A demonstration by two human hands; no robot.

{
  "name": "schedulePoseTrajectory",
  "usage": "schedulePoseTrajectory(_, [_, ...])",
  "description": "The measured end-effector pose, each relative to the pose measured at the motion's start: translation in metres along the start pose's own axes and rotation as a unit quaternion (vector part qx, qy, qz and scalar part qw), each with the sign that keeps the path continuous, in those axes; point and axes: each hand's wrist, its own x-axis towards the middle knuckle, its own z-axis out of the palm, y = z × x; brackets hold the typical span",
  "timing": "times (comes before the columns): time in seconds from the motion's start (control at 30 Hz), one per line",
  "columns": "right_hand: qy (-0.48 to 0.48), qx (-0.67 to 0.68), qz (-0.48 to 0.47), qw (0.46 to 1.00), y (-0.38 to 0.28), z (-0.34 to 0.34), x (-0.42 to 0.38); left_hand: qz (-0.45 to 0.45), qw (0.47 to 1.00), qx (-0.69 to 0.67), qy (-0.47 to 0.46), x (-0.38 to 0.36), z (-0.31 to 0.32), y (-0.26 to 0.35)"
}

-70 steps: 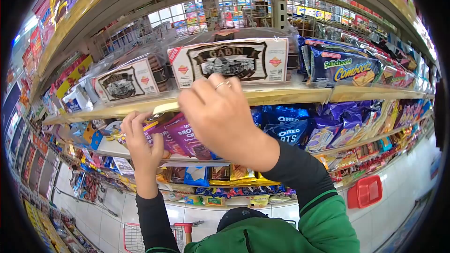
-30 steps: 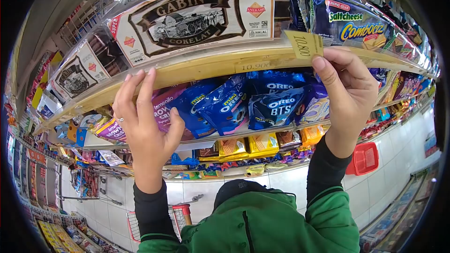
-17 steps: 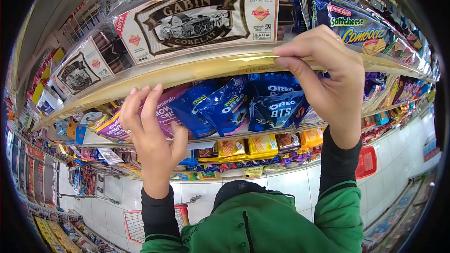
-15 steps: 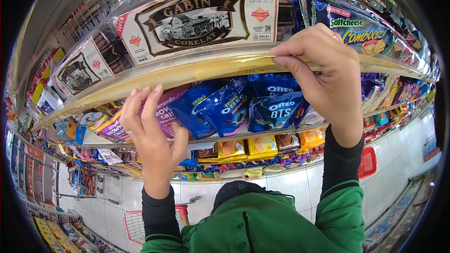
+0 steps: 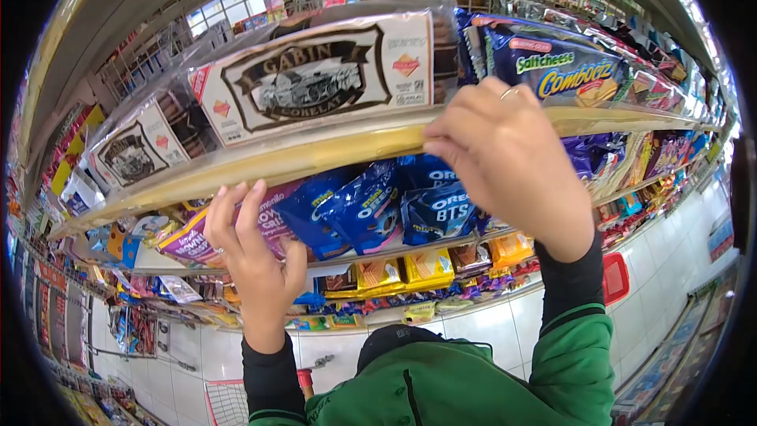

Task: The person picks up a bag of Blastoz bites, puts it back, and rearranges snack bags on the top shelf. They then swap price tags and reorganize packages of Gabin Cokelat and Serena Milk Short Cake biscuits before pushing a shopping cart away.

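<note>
A yellowish shelf-edge strip [image 5: 323, 156] runs along the front of the upper shelf. My right hand [image 5: 509, 162] is closed at it, thumb and index finger pinched together on the strip; any small label between them is hidden. My left hand [image 5: 256, 256] is open, its fingertips touching the strip's lower edge farther left. Above the strip stand clear packs of Gabin Cokelat biscuits [image 5: 296, 79] and blue Saltcheese Combociz packs [image 5: 552, 67]. Beneath it, between my hands, are blue mini Oreo pouches [image 5: 367, 205] and an Oreo BTS pouch [image 5: 438, 211]. Purple brownie crisps packs [image 5: 193, 241] lie behind my left hand.
Lower shelves hold yellow wafer packs [image 5: 427, 267] and other snacks. A red-handled shopping cart [image 5: 229, 401] is on the tiled floor at lower left, and a red basket [image 5: 617, 278] is at right. Wire racks [image 5: 229, 12] rise behind the upper shelf.
The view has tilted, so the shelf sits lower in it. My right hand has slid left along the strip, still pinched. My left hand stays at about the same spot on the strip.
</note>
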Motion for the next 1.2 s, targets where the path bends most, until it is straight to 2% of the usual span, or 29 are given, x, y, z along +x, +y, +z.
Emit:
schedulePoseTrajectory(0.13, [-0.022,-0.069,0.011,0.997,-0.011,0.002,-0.005,-0.007,1.0,-0.001,-0.002,0.0,-0.002,0.002])
schedulePoseTrajectory(0.27, [-0.003,-0.108,0.006,0.994,-0.013,0.011,-0.007,-0.009,1.0,-0.009,-0.007,-0.001,-0.002,0.003])
schedulePoseTrajectory(0.37, [0.042,-0.091,-0.014,0.995,-0.007,0.015,-0.006,-0.01,1.0,-0.008,-0.011,-0.002,-0.004,0.004])
schedulePoseTrajectory(0.53, [0.009,0.045,0.031,0.998,0.008,0.002,-0.004,-0.01,1.0,-0.004,-0.015,-0.003,-0.005,0.003])
schedulePoseTrajectory(0.67, [0.041,0.12,0.035,0.991,0.019,-0.004,-0.005,-0.01,1.0,-0.003,-0.014,-0.002,-0.005,0.003])
schedulePoseTrajectory(0.77, [0.107,0.056,0.038,0.992,0.015,-0.008,-0.004,-0.006,1.0,0.002,-0.01,0.0,-0.005,0.004])
schedulePoseTrajectory(0.9, [0.189,0.111,0.016,0.975,0.019,0.003,-0.003,-0.008,1.0,0.001,-0.003,0.001,-0.004,0.004])
schedulePoseTrajectory(1.0, [0.25,0.063,-0.055,0.965,0.013,0.014,-0.002,-0.004,1.0,0.005,-0.002,0.005,-0.003,0.005])
schedulePoseTrajectory(1.1, [0.224,0.053,-0.115,0.966,-0.005,0.022,-0.007,-0.005,1.0,-0.013,-0.007,0.012,-0.005,0.002])
schedulePoseTrajectory(1.17, [0.208,0.107,-0.133,0.963,-0.017,0.024,-0.011,-0.013,0.999,-0.033,-0.013,0.017,-0.006,-0.001])
schedulePoseTrajectory(1.2, [0.199,0.134,-0.143,0.96,-0.022,0.024,-0.012,-0.023,0.998,-0.049,0.025,0.018,-0.005,0.003])
